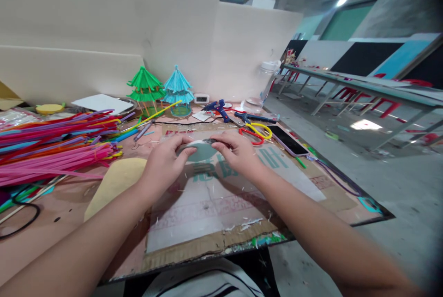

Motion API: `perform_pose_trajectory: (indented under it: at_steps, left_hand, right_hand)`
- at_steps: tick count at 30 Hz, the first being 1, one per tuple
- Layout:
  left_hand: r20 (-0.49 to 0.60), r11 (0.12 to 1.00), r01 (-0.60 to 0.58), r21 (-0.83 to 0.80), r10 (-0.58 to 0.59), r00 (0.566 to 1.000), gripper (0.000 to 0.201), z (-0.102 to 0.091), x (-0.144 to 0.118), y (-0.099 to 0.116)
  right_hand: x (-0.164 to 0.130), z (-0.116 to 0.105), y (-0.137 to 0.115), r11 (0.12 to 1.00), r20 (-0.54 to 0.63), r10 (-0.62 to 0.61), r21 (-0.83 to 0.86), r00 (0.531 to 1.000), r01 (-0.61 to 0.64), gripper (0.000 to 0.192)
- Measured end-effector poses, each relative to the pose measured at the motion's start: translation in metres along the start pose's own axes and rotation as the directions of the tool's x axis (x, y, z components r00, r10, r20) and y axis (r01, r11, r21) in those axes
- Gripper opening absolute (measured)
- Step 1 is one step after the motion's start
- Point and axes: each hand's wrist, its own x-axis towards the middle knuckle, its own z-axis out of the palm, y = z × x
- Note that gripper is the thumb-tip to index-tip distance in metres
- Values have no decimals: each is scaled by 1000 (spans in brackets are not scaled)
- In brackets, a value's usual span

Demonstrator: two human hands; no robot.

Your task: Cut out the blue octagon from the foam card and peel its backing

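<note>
My left hand [172,158] is closed on the left edge of a thin round disc [201,150], pale grey-green with a whitish rim. My right hand [232,148] pinches the disc's far right edge, where a small dark piece [209,141] shows at the fingertips; what that piece is I cannot make out. The disc is held above a white plastic sheet [207,214] printed with green characters, which lies over cardboard. Part of the disc's outline is hidden by my fingers.
Bundles of coloured pipe cleaners [55,149] lie on the left. Behind stand a green paper-roofed model [143,87] and a blue one [177,87]. A glue gun [218,108], scissors [258,131], a phone [288,141] and a clear jug [266,82] are toward the right.
</note>
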Motion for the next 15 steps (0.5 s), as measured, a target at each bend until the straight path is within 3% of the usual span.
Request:
perform_pose_trajectory:
  at_steps: [15]
  left_hand:
    - [20, 998, -36, 53, 35, 999, 16, 2, -2, -4]
  right_hand:
    - [-3, 6, 0, 1000, 17, -11, 6, 1000, 11, 25]
